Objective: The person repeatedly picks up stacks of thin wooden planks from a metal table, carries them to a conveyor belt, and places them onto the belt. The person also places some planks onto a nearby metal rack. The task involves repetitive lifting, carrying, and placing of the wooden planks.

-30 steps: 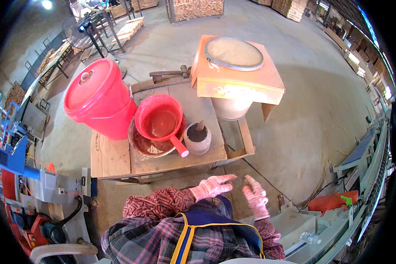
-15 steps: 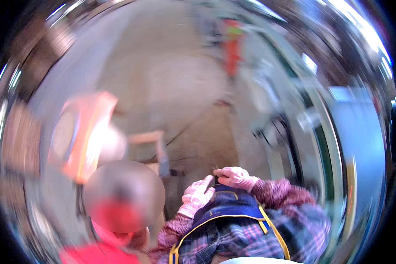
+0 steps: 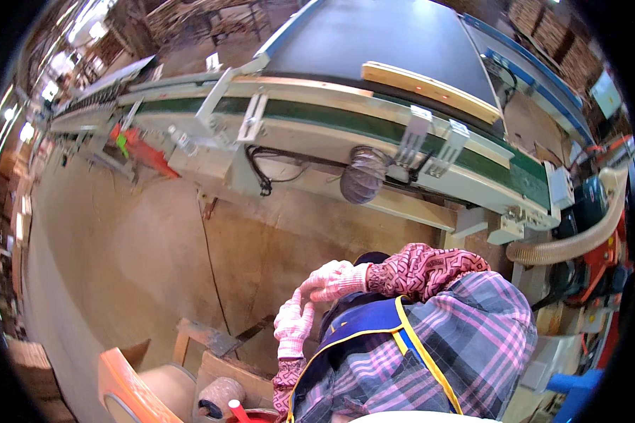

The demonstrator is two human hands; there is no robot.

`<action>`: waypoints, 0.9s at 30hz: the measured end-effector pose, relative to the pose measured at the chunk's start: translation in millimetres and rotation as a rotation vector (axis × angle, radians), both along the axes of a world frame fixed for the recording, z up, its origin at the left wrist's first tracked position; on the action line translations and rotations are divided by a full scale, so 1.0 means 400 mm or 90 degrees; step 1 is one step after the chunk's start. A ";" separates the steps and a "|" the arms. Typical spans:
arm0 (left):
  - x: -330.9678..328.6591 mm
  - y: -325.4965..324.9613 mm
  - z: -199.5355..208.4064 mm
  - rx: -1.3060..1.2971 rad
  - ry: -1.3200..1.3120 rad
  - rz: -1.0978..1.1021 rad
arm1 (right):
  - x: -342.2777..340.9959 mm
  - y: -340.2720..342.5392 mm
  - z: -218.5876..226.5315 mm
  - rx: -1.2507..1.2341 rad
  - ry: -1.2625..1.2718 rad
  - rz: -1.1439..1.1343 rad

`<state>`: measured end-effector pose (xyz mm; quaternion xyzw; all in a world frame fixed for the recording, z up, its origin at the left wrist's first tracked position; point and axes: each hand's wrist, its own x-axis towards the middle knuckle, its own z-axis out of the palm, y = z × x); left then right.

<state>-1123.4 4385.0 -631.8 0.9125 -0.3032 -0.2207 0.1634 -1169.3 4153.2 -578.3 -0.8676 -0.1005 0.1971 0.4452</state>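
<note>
My left hand [image 3: 293,324] and my right hand [image 3: 334,280] both wear pinkish-white knit gloves with patterned maroon sleeve covers. They meet at the fingertips in front of my blue apron [image 3: 356,328], which has yellow edging. The left fingers are stretched out, pointing up toward the right hand. Loosely bent and reaching left, the right fingers touch or nearly touch them. Nothing shows in either hand.
Ahead runs a long conveyor line with a green belt [image 3: 317,121] and a wooden strip [image 3: 430,92] above it. A ribbed hose [image 3: 365,175] hangs from its side. An orange-rimmed round object [image 3: 130,388] and a wooden stand [image 3: 226,366] are at lower left.
The view has swung to the right, bringing the conveyor line in front of me. The person in red at lower left has left the view. My hands stay close together before the apron.
</note>
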 end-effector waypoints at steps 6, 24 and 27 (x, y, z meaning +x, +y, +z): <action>-0.030 -0.219 0.053 0.072 -0.023 -0.184 | -0.158 -0.145 0.012 -0.009 0.016 -0.115; -0.338 -0.893 0.104 0.028 -0.020 -0.392 | -0.541 -0.674 -0.050 -0.112 0.195 -0.227; -0.381 -0.946 0.118 0.063 0.024 -0.367 | -0.573 -0.723 -0.085 -0.122 0.150 -0.197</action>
